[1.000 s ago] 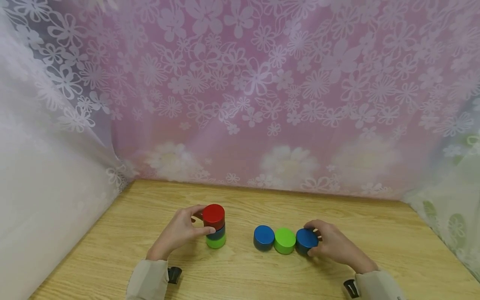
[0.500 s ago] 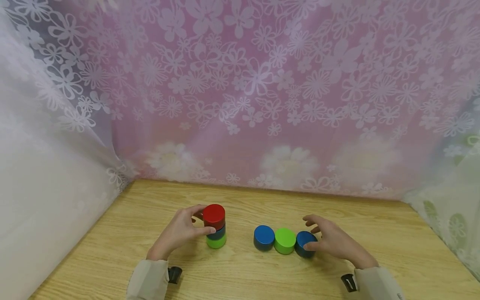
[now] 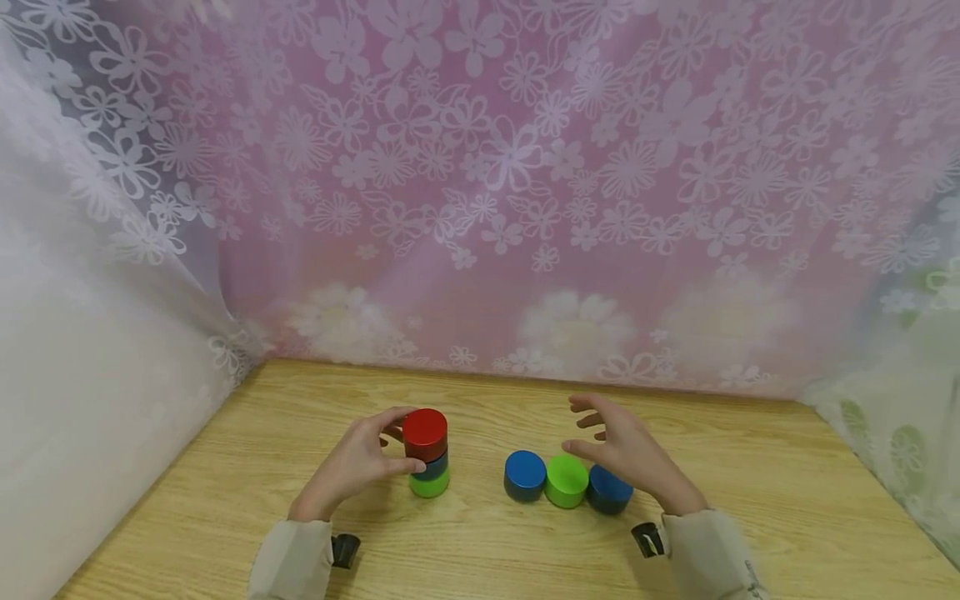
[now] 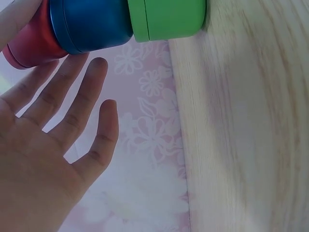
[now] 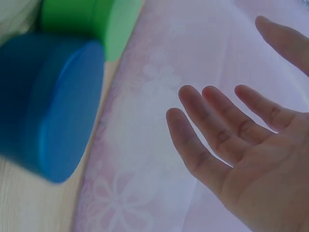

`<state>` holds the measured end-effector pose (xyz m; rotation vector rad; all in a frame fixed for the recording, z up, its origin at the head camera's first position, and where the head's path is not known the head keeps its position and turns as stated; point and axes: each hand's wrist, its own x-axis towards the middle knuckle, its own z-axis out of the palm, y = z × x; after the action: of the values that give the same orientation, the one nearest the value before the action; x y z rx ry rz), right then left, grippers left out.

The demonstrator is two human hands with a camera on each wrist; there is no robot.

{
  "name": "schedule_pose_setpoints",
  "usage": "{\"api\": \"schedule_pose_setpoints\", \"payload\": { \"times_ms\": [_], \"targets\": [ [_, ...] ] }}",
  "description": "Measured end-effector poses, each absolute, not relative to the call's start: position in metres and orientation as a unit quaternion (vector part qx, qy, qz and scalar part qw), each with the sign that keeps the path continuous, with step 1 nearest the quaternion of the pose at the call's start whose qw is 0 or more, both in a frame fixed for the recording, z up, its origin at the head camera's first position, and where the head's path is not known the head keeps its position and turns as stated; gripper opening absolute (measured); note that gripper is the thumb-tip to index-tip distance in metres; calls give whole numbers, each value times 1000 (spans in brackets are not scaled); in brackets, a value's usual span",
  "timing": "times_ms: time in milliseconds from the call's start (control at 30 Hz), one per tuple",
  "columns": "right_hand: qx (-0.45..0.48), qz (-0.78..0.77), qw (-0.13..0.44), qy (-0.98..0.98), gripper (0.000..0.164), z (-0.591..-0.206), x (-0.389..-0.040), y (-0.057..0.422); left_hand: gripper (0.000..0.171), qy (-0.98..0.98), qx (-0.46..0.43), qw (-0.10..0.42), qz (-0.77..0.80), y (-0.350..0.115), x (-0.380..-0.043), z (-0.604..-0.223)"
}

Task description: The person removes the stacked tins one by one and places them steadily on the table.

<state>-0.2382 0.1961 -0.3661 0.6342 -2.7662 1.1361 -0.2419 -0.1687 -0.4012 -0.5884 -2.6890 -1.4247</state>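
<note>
My left hand (image 3: pixel 365 458) holds the upper part of a stack of small round tins between thumb and fingers. A red tin (image 3: pixel 425 429) is on top, a dark blue tin (image 3: pixel 432 468) in the middle and a green tin (image 3: pixel 430 483) at the bottom, on the table. The left wrist view shows fingertips at the red tin (image 4: pixel 36 41) and blue tin (image 4: pixel 94 24). My right hand (image 3: pixel 626 446), holding nothing, hovers with fingers spread above a row of tins: blue (image 3: pixel 525 477), green (image 3: pixel 566 481) and dark blue (image 3: pixel 609 492), the last partly behind the hand.
The wood-grain table (image 3: pixel 480 550) ends at the back against a pink flowered curtain (image 3: pixel 510 250). A pale curtain (image 3: pixel 97 358) hangs along the left side and another (image 3: pixel 900 400) along the right. Between the stack and the row lies a strip of tabletop.
My right hand has let go of the dark blue tin at the row's right end, then risen and moved left over the row. My left hand stays on the stack.
</note>
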Motion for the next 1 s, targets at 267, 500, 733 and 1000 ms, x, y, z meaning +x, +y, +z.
{"api": "schedule_pose_setpoints", "payload": {
  "times_ms": [267, 500, 733, 1000],
  "targets": [
    [220, 388, 58, -893, 54, -362, -238, 184, 64, -870, -210, 23, -446, -169, -244, -401],
    [228, 411, 59, -881, 52, -360, -238, 173, 59, -873, -198, 0, -446, -171, -243, -405],
    [226, 430, 55, -872, 50, -358, -238, 161, 60, -868, -217, -6, -446, -173, -244, -408],
    [245, 441, 56, -862, 51, -357, -239, 147, 56, -869, -222, -21, -443, -172, -245, -412]
  ]
}}
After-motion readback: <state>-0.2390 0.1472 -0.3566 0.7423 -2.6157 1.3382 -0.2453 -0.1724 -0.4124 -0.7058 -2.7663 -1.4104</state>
